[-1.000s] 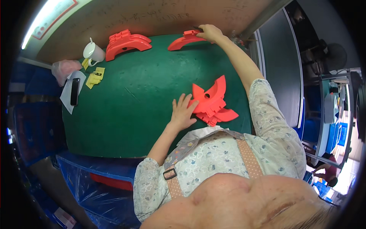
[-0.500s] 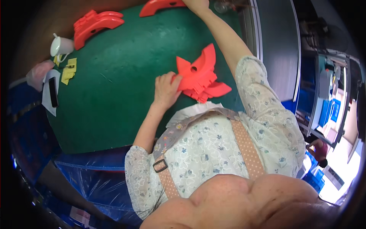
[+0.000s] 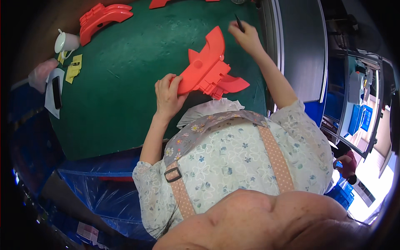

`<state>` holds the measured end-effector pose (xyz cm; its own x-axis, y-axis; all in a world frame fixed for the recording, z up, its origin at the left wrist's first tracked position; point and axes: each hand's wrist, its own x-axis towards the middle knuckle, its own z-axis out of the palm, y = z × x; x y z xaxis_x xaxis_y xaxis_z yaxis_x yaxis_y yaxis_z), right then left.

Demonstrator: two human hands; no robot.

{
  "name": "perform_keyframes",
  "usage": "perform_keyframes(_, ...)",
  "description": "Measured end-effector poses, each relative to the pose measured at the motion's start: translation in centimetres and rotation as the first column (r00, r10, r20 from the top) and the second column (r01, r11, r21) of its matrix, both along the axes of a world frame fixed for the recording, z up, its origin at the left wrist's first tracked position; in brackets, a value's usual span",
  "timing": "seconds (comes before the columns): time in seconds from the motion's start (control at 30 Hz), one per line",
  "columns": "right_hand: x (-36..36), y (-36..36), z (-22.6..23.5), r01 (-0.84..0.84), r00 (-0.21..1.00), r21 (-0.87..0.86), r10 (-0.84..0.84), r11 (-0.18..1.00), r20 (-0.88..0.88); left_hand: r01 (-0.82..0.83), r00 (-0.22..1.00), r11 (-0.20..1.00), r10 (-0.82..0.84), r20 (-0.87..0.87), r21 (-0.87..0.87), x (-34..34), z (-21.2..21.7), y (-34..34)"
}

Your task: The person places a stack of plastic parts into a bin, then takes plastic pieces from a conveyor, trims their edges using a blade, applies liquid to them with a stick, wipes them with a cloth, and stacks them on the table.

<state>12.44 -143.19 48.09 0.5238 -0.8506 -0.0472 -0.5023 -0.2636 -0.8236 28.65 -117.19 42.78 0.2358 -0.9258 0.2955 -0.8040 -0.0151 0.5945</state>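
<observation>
A large red moulded plastic part (image 3: 208,68) with fin-like wings lies tilted on the green table (image 3: 125,96). My left hand (image 3: 167,95) grips its near left edge and lifts it. My right hand (image 3: 246,38) is raised just past the part's far tip, shut on a thin dark tool (image 3: 239,24) that points up from my fingers.
Curved red plastic parts (image 3: 104,16) lie at the table's far left, another red part (image 3: 166,3) at the far edge. A white cup (image 3: 66,41), yellow tags (image 3: 74,68) and a dark phone on paper (image 3: 56,92) sit left. A grey machine panel (image 3: 300,50) stands right. Blue plastic sheeting (image 3: 96,187) hangs below the table.
My right hand came back from the far red part and now holds a thin dark tool near the big part. My left hand has gripped and tilted the part up.
</observation>
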Motion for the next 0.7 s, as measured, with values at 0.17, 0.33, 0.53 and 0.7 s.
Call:
perform_keyframes(0.17, -2.1, 4.7, -1.2, -0.076, 0.960, 0.533, -0.082, 0.842, 0.267, 0.078, 0.885, 0.997, -0.057, -0.461, 0.027, -0.2, -0.2, 0.1)
perform_keyframes(0.33, -0.6, 4.8, -1.4, 0.010, 0.876, 0.466, -0.233, 0.884, 0.423, 0.152, 0.150, 0.987, 0.019, -0.988, 0.042, 1.3, -0.4, 1.1)
perform_keyframes(0.53, -1.6, 4.2, -1.4, 0.011, 0.957, 0.129, -0.047, 0.992, 0.287, 0.159, 0.045, 0.987, 0.010, -0.999, 0.017, 2.1, -1.0, 2.9)
perform_keyframes(0.7, -2.4, 3.4, -1.3, -0.017, 0.986, 0.043, 0.009, 0.999, 0.168, 0.158, 0.020, 0.987, 0.000, -1.000, 0.004, 2.3, -0.8, 3.5)
